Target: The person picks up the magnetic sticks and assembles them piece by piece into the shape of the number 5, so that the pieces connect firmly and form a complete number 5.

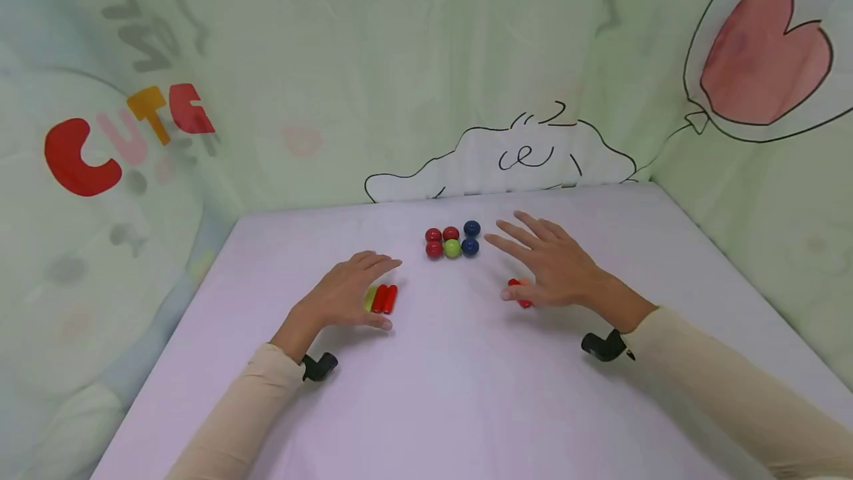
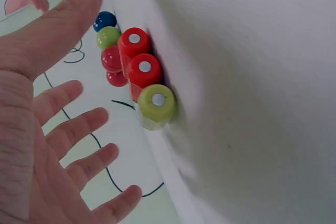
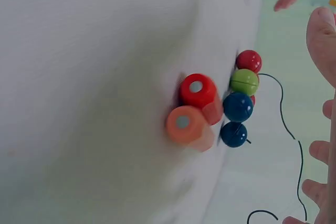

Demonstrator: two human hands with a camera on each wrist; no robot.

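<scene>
My left hand hovers with spread fingers and thumb over the left side, holding nothing. Beside it lie two red rods and a yellow-green rod, side by side, each with a pale disc on its end. My right hand, fingers also spread and holding nothing, is above a red rod and an orange rod, which it partly hides in the head view. Between and beyond the hands sits a cluster of glossy balls: several red balls and blue balls, and a green ball.
A pale lilac cloth covers the table. Printed curtains hang at its back and sides, with letters on the left and a heart balloon on the right. A black wrist camera sits at the left cuff, another at the right.
</scene>
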